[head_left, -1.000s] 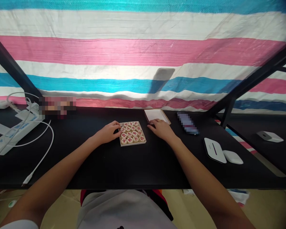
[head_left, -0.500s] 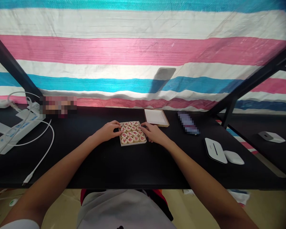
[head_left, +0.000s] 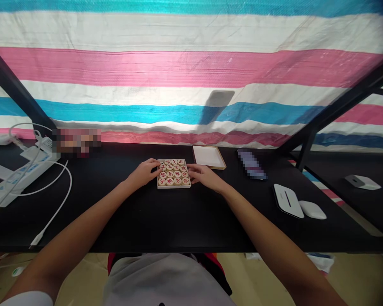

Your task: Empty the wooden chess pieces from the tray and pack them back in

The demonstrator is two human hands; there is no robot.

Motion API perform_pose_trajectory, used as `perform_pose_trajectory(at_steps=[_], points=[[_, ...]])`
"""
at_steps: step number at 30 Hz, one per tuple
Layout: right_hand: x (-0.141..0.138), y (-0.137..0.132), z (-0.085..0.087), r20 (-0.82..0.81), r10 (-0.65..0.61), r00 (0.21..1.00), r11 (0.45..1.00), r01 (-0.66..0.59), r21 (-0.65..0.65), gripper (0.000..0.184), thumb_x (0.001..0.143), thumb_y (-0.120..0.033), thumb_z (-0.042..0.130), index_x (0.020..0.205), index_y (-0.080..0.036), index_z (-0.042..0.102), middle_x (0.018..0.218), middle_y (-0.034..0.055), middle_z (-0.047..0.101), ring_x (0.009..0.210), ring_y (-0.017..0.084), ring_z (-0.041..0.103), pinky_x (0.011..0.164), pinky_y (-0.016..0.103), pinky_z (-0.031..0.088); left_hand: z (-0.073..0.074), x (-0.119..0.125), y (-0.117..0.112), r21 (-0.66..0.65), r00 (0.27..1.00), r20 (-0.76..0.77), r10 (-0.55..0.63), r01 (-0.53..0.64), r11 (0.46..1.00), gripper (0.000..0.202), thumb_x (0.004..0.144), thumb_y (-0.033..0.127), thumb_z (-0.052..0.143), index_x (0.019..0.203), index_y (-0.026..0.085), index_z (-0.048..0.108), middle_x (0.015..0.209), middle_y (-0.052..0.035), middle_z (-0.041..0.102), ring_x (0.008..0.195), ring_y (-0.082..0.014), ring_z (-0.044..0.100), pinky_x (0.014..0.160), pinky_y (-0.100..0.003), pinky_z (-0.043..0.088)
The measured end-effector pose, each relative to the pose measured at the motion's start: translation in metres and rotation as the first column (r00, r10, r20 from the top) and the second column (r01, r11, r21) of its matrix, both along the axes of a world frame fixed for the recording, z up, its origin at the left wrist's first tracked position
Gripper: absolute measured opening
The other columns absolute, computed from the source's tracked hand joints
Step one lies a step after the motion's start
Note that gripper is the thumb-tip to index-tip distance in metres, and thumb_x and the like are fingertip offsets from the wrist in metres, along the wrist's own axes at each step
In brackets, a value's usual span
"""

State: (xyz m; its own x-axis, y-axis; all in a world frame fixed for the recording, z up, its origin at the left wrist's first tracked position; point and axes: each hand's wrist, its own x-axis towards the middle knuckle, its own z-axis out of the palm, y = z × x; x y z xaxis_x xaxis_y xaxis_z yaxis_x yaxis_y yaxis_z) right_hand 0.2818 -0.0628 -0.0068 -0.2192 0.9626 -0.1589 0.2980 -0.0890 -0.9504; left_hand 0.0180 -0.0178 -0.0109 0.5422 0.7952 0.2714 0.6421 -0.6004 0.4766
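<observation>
A shallow white box [head_left: 174,186] lies on the black desk, filled with rows of round Chinese chess pieces [head_left: 170,174] marked with red characters. My left hand [head_left: 144,171] grips its left side, fingers bent over the rim and thumb against the nearest pieces. On the opposite side, my right hand [head_left: 205,176] presses fingers and thumb against the box's right wall. Just behind my right hand sits a box lid [head_left: 208,156], its white inside facing up.
Right of the lid lies a phone with a blurred-out screen [head_left: 251,164]. Farther right are a white flat device [head_left: 287,200] and a white mouse [head_left: 312,210]. A power strip [head_left: 22,178] and white cables [head_left: 55,214] spread over the left side. A striped sheet [head_left: 178,68] hangs behind the desk.
The box of chess pieces has shifted slightly left and away from me, turning straighter to the desk edge. Both hands have moved along with it.
</observation>
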Motion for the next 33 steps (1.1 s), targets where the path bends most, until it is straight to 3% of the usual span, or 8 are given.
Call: perform_pose_trajectory(at_steps=[5, 10, 17, 21, 29, 33], points=[[0.003, 0.004, -0.006, 0.003, -0.014, 1.000, 0.997, 0.014, 0.074, 0.043, 0.081, -0.017, 0.058, 0.124, -0.017, 0.058, 0.113, 0.0085, 0.065, 0.097, 0.019, 0.064, 0.080, 0.036, 0.058, -0.001, 0.000, 0.003, 0.002, 1.000, 0.022, 0.011, -0.011, 1.000, 0.034, 0.089, 0.038, 0.049, 0.109, 0.019, 0.068, 0.114, -0.0081, 0.063, 0.102, -0.0222, 0.062, 0.095, -0.033, 0.049], [0.002, 0.005, -0.007, 0.014, 0.051, 0.999, 0.987, -0.053, 0.153, 0.047, 0.082, -0.015, 0.055, 0.129, -0.021, 0.054, 0.130, 0.0069, 0.059, 0.118, 0.021, 0.057, 0.103, 0.041, 0.044, -0.005, -0.001, 0.010, 0.028, 0.999, 0.041, 0.021, -0.022, 0.999, 0.034, 0.090, 0.038, 0.047, 0.110, 0.019, 0.067, 0.115, -0.0082, 0.061, 0.103, -0.0221, 0.061, 0.096, -0.035, 0.048], [0.000, 0.004, -0.008, 0.197, 0.027, 0.980, 0.960, -0.081, 0.269, 0.048, 0.083, -0.010, 0.048, 0.129, -0.020, 0.054, 0.128, 0.0078, 0.061, 0.111, 0.019, 0.061, 0.101, 0.042, 0.045, -0.004, 0.000, 0.008, 0.088, 0.999, 0.042, 0.021, -0.025, 0.996, 0.035, 0.091, 0.036, 0.046, 0.116, 0.018, 0.063, 0.114, -0.0086, 0.059, 0.108, -0.0219, 0.057, 0.099, -0.035, 0.046], [0.001, 0.004, -0.008, 0.254, 0.031, 0.967, 0.941, -0.114, 0.320, 0.049, 0.084, -0.007, 0.042, 0.128, -0.022, 0.055, 0.125, 0.0068, 0.063, 0.107, 0.017, 0.063, 0.097, 0.040, 0.048, -0.001, 0.000, 0.007, 0.040, 0.999, 0.037, -0.020, 0.018, 0.999, 0.040, 0.092, 0.039, 0.045, 0.126, 0.020, 0.057, 0.122, -0.0084, 0.058, 0.110, -0.0219, 0.058, 0.096, -0.035, 0.047], [0.004, 0.007, -0.013, 0.285, 0.035, 0.958, 0.930, -0.136, 0.342, 0.049, 0.086, -0.007, 0.039, 0.129, -0.023, 0.054, 0.120, 0.0066, 0.066, 0.104, 0.017, 0.064, 0.090, 0.038, 0.052, -0.003, 0.004, 0.013, 0.000, 0.998, 0.022, -0.053, 0.053, 0.999, 0.031, 0.092, 0.036, 0.046, 0.108, 0.022, 0.068, 0.121, -0.0041, 0.064, 0.109, -0.0205, 0.060, 0.099, -0.034, 0.046], [0.003, 0.007, -0.012, 0.330, 0.013, 0.944, 0.926, -0.136, 0.353, 0.050, 0.085, -0.006, 0.038, 0.129, -0.022, 0.055, 0.117, 0.0070, 0.067, 0.099, 0.017, 0.065, 0.089, 0.037, 0.053, 0.000, 0.006, 0.007, 0.056, 0.999, -0.040, 0.003, -0.001, 0.998, 0.027, 0.092, 0.034, 0.047, 0.105, 0.022, 0.068, 0.111, -0.0038, 0.067, 0.100, -0.0205, 0.063, 0.089, -0.032, 0.050]])
